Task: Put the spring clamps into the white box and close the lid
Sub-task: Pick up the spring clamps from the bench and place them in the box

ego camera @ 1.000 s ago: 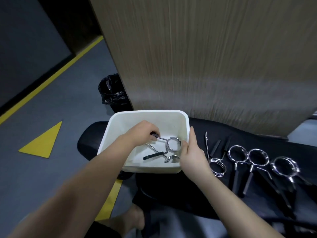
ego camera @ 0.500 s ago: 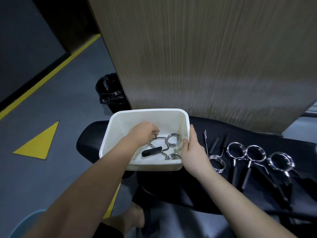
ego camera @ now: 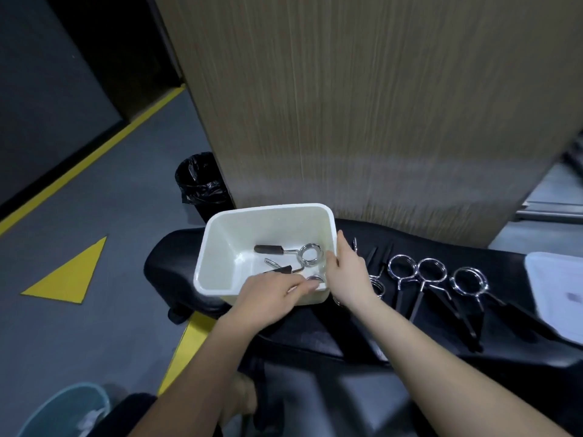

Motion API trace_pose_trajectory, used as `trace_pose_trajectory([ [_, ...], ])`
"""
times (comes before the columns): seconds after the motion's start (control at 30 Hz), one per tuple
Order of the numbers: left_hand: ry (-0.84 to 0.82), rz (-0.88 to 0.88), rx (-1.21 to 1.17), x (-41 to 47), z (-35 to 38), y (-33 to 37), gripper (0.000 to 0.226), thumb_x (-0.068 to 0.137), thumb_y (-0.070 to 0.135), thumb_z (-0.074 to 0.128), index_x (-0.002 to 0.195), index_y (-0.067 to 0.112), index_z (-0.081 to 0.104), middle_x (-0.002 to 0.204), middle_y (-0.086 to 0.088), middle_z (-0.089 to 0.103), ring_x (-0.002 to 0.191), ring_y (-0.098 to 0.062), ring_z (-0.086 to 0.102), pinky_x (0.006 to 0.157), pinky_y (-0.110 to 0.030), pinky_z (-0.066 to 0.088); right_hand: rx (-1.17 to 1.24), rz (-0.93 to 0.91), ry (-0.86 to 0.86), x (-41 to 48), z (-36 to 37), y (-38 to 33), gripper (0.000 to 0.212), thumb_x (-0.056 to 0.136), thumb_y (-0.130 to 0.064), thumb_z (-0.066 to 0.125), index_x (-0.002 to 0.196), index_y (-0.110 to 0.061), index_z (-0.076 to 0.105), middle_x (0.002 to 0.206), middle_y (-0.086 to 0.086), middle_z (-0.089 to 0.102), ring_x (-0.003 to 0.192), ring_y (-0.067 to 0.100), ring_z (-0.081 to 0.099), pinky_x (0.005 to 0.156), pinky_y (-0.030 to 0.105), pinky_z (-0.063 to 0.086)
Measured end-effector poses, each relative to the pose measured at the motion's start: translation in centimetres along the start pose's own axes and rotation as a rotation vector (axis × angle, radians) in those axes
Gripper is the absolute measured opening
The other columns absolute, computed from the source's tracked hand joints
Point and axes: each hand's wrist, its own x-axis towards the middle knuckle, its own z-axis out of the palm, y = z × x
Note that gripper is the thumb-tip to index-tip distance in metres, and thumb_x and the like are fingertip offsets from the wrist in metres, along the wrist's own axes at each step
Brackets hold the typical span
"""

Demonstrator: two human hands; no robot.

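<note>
The white box (ego camera: 217, 234) stands open on the left end of a black padded bench (ego camera: 315, 329). Inside it lie two chrome spring clamps with black grips (ego camera: 303, 253), one partly hidden. My left hand (ego camera: 271, 298) hovers over the box's near rim, empty, fingers loosely spread and pointing right. My right hand (ego camera: 348, 272) grips the box's right wall. To the right, three more spring clamps (ego camera: 432, 272) lie in a row on the bench, and another clamp (ego camera: 377, 283) sits half hidden behind my right hand. The white lid (ego camera: 558, 294) lies at the far right.
A wooden panel (ego camera: 362, 105) rises just behind the bench. A black-lined bin (ego camera: 202, 184) stands on the grey floor to the left of it. Yellow floor markings (ego camera: 69, 275) lie at left. A teal bucket (ego camera: 63, 411) sits at the bottom left.
My left hand let go of the clamp inside the box and drew back to the near rim. The clamp now rests on the box's floor. My right hand stayed on the box's wall.
</note>
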Motion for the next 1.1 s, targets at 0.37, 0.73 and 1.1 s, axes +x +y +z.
trace_pose_trajectory([
  [0.37,0.191,-0.153,0.056,1.1,0.6,1.5,0.058,0.092,0.068,0.030,0.075,0.027,0.068,0.071,0.007,0.065,0.080,-0.019,0.062,0.063,-0.031,0.040,-0.380,-0.061,0.056,-2.1,-10.7,8.7,0.023,0.095,-0.022,0.059,0.111,-0.015,0.073,0.109,0.006,0.073,0.105,0.027,0.066,0.090,0.035,0.051],
  [0.73,0.564,0.318,-0.162,2.1,7.2,15.6,0.019,0.091,0.018,0.061,0.109,0.018,0.069,0.098,0.002,0.063,0.091,-0.022,0.060,0.079,-0.035,0.048,-0.227,0.075,0.200,-2.7,-13.7,15.2,0.019,0.082,-0.020,0.074,0.100,-0.017,0.069,0.089,-0.001,0.056,0.080,0.016,0.057,0.078,0.029,0.045],
  [1.1,-0.041,-0.258,-0.178,6.9,13.5,18.3,0.032,0.094,0.041,0.053,0.106,0.012,0.060,0.112,-0.008,0.058,0.101,-0.032,0.062,0.084,-0.039,0.048,-0.507,0.263,0.012,-1.7,-14.5,16.6,0.032,0.087,-0.030,0.070,0.110,-0.008,0.066,0.117,0.010,0.052,0.111,0.033,0.057,0.086,0.040,0.052],
])
